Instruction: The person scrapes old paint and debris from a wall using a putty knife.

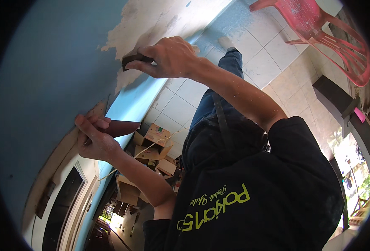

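My right hand (pixel 170 57) is closed round a small dark block (pixel 130 61), pressed to or very near the wall where blue paint gives way to a pale bare patch (pixel 141 25). Below it, my left hand (pixel 95 140) grips a stiff reddish-brown sheet (pixel 124 128) that looks like sandpaper. Its rounded end sticks out toward the right, beyond my fingers. The left fingertips are close to the blue wall (pixel 55 75), beside the edge of a door frame. Whether they touch the wall is hard to tell.
A red plastic chair (pixel 304 19) stands at the upper right on pale floor tiles (pixel 272 52). Blue dust or flakes cover the tiles by the wall. Open cardboard boxes (pixel 157 134) are piled below my arms. A white-framed door or window (pixel 74 184) is at lower left.
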### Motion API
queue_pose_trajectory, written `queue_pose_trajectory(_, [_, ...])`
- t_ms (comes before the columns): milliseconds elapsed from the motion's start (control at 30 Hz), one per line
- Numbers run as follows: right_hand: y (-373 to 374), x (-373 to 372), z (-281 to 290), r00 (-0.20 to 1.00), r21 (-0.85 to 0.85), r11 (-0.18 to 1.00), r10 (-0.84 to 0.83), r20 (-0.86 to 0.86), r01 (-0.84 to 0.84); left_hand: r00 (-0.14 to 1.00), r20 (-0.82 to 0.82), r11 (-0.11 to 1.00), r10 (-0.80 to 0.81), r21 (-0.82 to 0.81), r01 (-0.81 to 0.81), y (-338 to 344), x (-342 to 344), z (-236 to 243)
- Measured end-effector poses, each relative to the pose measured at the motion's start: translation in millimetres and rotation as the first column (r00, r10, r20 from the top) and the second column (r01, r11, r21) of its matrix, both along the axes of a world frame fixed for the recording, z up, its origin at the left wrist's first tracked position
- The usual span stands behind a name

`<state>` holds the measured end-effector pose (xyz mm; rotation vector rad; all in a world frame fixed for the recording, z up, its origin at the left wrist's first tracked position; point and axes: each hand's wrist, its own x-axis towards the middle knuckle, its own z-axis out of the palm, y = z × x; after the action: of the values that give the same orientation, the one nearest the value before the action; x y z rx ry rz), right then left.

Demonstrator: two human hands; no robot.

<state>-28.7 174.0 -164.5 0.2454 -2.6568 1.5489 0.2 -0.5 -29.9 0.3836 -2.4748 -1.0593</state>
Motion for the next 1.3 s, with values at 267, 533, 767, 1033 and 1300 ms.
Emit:
queue_pose_trajectory(267, [-9, 5, -2, 0.976, -0.16, 0.986, 0.073, 0.204, -0.04, 0.999, -0.026, 0.999, -0.032, -0.006, 0.032, -2, 0, -2])
queue_pose_trajectory(533, [-30, 12, -15, 0.966, -0.461, 0.887, 0.091, 0.24, 0.031, 1.0, -0.006, 1.0, -0.008, -0.022, 0.008, -1, -1, -2])
queue_pose_trajectory(767, [-4, 7, 2, 0.996, -0.104, 0.994, 0.043, 0.079, -0.035, 1.0, -0.025, 1.0, 0.001, 0.012, -0.001, -5, -1, -5])
queue_pose_trajectory(1033, [13, 5, 19, 0.999, 0.072, 0.996, 0.047, 0.016, -0.048, 0.999, -0.039, 1.0, -0.01, -0.002, 0.01, -2, -3, -5])
queue_pose_trajectory(1300, [-7, 17, 27, 0.962, -0.354, 0.935, 0.116, 0.248, -0.021, 0.999, -0.039, 1.0, -0.026, 0.005, 0.027, -1, -2, -5])
